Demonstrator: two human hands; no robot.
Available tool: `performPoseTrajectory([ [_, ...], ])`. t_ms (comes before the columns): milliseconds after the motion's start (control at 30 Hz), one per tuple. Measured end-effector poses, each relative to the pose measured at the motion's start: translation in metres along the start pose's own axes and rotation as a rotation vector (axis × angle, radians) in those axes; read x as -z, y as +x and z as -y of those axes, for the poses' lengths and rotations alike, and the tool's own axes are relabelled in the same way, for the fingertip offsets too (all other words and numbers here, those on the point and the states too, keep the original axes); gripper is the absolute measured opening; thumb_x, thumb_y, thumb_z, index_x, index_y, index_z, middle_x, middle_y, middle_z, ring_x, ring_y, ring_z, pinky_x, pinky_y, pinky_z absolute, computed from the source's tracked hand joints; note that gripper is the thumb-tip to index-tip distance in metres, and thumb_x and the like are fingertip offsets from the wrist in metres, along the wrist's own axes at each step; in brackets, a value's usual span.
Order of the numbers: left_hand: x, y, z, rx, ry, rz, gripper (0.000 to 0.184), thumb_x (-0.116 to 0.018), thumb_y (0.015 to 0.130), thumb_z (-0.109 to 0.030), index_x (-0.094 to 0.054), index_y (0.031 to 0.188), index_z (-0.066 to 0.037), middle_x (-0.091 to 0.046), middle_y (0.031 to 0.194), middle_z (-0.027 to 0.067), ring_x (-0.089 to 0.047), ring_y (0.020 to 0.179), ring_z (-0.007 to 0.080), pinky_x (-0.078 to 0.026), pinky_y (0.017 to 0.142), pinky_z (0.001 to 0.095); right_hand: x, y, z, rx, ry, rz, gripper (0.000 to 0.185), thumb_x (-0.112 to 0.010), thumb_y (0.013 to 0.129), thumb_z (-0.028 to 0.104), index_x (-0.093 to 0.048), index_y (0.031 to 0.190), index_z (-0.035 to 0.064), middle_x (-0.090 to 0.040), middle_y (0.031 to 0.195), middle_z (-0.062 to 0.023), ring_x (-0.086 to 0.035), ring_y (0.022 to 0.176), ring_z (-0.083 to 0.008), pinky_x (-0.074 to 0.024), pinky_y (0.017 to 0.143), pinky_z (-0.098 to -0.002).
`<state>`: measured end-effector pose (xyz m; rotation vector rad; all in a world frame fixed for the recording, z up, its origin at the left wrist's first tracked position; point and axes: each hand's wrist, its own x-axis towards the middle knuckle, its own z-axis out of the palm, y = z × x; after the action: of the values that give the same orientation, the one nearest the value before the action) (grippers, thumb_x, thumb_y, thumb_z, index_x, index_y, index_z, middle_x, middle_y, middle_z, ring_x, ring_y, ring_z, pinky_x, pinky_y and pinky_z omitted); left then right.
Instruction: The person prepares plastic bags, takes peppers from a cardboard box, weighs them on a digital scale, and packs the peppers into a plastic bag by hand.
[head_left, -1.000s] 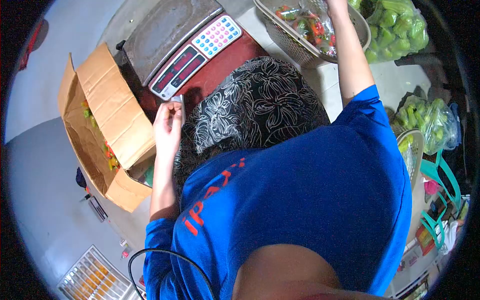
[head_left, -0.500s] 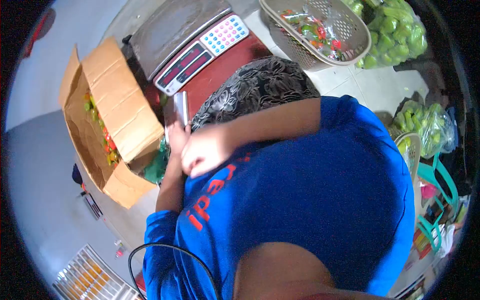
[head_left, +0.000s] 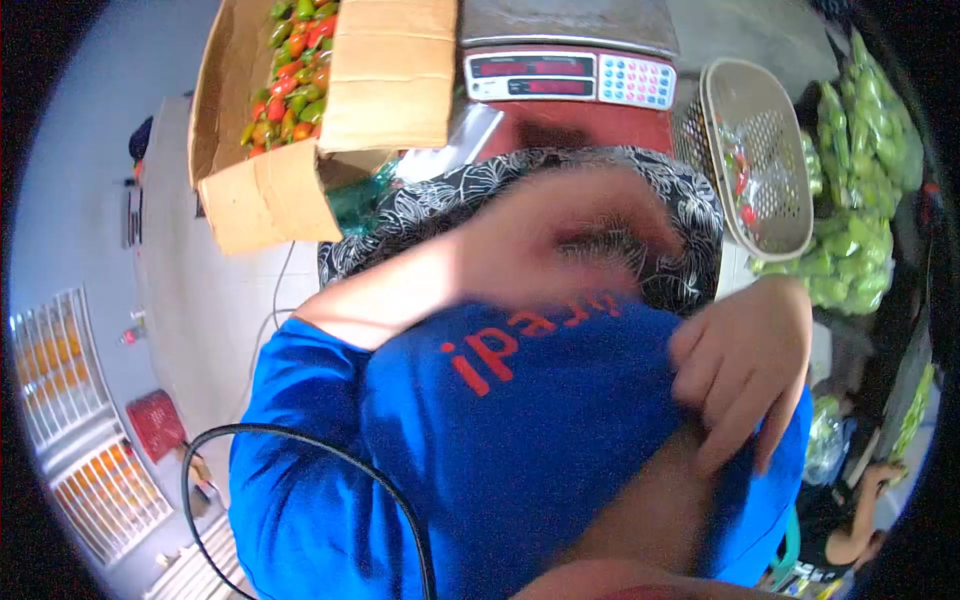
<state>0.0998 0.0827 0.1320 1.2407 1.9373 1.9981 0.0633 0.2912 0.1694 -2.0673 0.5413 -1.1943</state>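
My left hand [head_left: 570,235], smeared by motion, hangs over the black floral cloth on my lap, its fingers and thumb apart and nothing visible in it. My right hand [head_left: 750,360] is raised in front of the right side of my blue shirt [head_left: 480,460], with fingers bent downward and somewhat apart. No object shows in it. Beyond my lap is a scale [head_left: 570,78] with a metal platform and a keypad. To its left stands an open cardboard box [head_left: 390,75] of red and green peppers [head_left: 290,90].
A perforated basket [head_left: 760,160] with bagged peppers stands right of the scale. Bags of green vegetables [head_left: 860,150] lie beyond it. Clear plastic [head_left: 455,145] lies beside the box. Another person [head_left: 840,530] is at the lower right. A black cable [head_left: 300,440] loops near my left sleeve.
My hands have come apart: the left moved right over my lap, the right rose toward my shirt's right side. The view has turned, bringing the box and scale upright at the top.
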Motion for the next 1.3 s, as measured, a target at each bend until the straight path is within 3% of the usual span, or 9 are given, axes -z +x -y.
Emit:
performPoseTrajectory([
  [67, -0.031, 0.033, -0.055, -0.420, -0.280, 0.331, 0.025, -0.063, 0.072, -0.021, -0.059, 0.086, 0.000, -0.059, 0.082, 0.0165, -0.058, 0.081, 0.0344, -0.046, 0.067, 0.0406, 0.019, -0.029, -0.003, -0.051, 0.046, -0.220, 0.046, -0.068, 0.073, 0.054, -0.065, 0.089, 0.0112, -0.063, 0.077, 0.0018, -0.052, 0.067, -0.0171, -0.0313, 0.062, -0.0325],
  [233, -0.097, 0.058, -0.078, -0.066, 0.410, 0.861, 0.030, -0.056, 0.076, -0.026, -0.062, 0.087, 0.002, -0.062, 0.086, 0.0213, -0.062, 0.079, 0.0309, -0.047, 0.068, 0.0401, 0.064, 0.010, 0.018, -0.260, -0.024, -0.243, 0.052, -0.065, 0.072, 0.061, -0.066, 0.087, 0.0110, -0.065, 0.074, 0.0037, -0.050, 0.062, -0.0126, -0.0310, 0.060, -0.0297],
  [367, -0.145, 0.066, -0.069, -0.205, 0.518, 0.872, 0.031, -0.056, 0.077, -0.022, -0.060, 0.099, -0.001, -0.059, 0.099, 0.0188, -0.061, 0.086, 0.0283, -0.047, 0.074, 0.0380, 0.040, 0.047, 0.027, -0.917, -0.205, -0.924, 0.032, -0.054, 0.086, 0.034, -0.055, 0.081, 0.0023, -0.055, 0.072, -0.0036, -0.051, 0.064, -0.0118, -0.0381, 0.058, -0.0245],
  [500, -0.154, 0.060, -0.077, -0.362, 0.509, 0.651, 0.036, -0.056, 0.077, -0.019, -0.058, 0.110, -0.003, -0.057, 0.111, 0.0163, -0.061, 0.093, 0.0258, -0.047, 0.080, 0.0360, 0.033, 0.033, 0.017, -1.202, -0.156, -0.823, 0.019, -0.057, 0.087, 0.021, -0.057, 0.093, 0.0028, -0.054, 0.081, -0.0001, -0.052, 0.074, -0.0081, -0.0404, 0.065, -0.0219],
  [633, -0.096, 0.057, -0.142, -0.121, 0.493, 1.137, 0.038, -0.054, 0.081, -0.016, -0.055, 0.117, -0.001, -0.055, 0.120, 0.0184, -0.057, 0.103, 0.0258, -0.044, 0.089, 0.0347, 0.017, 0.030, 0.019, -1.307, -0.106, -0.817, 0.018, -0.058, 0.088, 0.020, -0.058, 0.093, 0.0029, -0.056, 0.084, 0.0006, -0.052, 0.079, -0.0080, -0.0418, 0.072, -0.0235],
  [767, -0.106, 0.048, -0.134, -0.176, 0.528, 1.018, 0.038, -0.055, 0.081, -0.017, -0.055, 0.116, 0.000, -0.056, 0.116, 0.0190, -0.058, 0.102, 0.0255, -0.044, 0.087, 0.0344, 0.000, 0.028, -0.005, -1.299, 0.140, -0.850, 0.014, -0.056, 0.088, 0.014, -0.059, 0.094, 0.0020, -0.058, 0.086, -0.0018, -0.054, 0.081, -0.0096, -0.0431, 0.075, -0.0240],
  [900, -0.128, 0.046, -0.116, -0.199, 0.559, 0.912, 0.039, -0.057, 0.081, -0.018, -0.055, 0.115, 0.001, -0.057, 0.113, 0.0196, -0.058, 0.101, 0.0253, -0.045, 0.086, 0.0342, 0.002, 0.048, -0.047, -1.263, 0.213, -0.500, 0.018, -0.055, 0.089, 0.012, -0.057, 0.101, -0.0010, -0.059, 0.095, -0.0036, -0.054, 0.090, -0.0105, -0.0440, 0.082, -0.0271],
  [1100, -0.122, 0.029, -0.109, -0.252, 0.389, 0.754, 0.039, -0.059, 0.082, -0.020, -0.054, 0.114, 0.003, -0.059, 0.107, 0.0205, -0.058, 0.100, 0.0249, -0.045, 0.084, 0.0337, -0.007, 0.056, -0.095, -1.025, 0.004, -0.667, 0.024, -0.053, 0.087, 0.018, -0.057, 0.100, -0.0013, -0.059, 0.095, -0.0073, -0.055, 0.091, -0.0175, -0.0425, 0.085, -0.0307],
  [1300, -0.029, -0.030, -0.105, -0.250, -0.507, 0.521, 0.041, -0.061, 0.082, -0.022, -0.054, 0.113, 0.004, -0.060, 0.102, 0.0214, -0.058, 0.099, 0.0245, -0.046, 0.081, 0.0333, -0.072, -0.027, -0.092, -0.975, 0.117, -1.192, 0.023, -0.049, 0.090, 0.018, -0.055, 0.102, -0.0006, -0.057, 0.090, -0.0057, -0.053, 0.086, -0.0154, -0.0416, 0.080, -0.0292],
])
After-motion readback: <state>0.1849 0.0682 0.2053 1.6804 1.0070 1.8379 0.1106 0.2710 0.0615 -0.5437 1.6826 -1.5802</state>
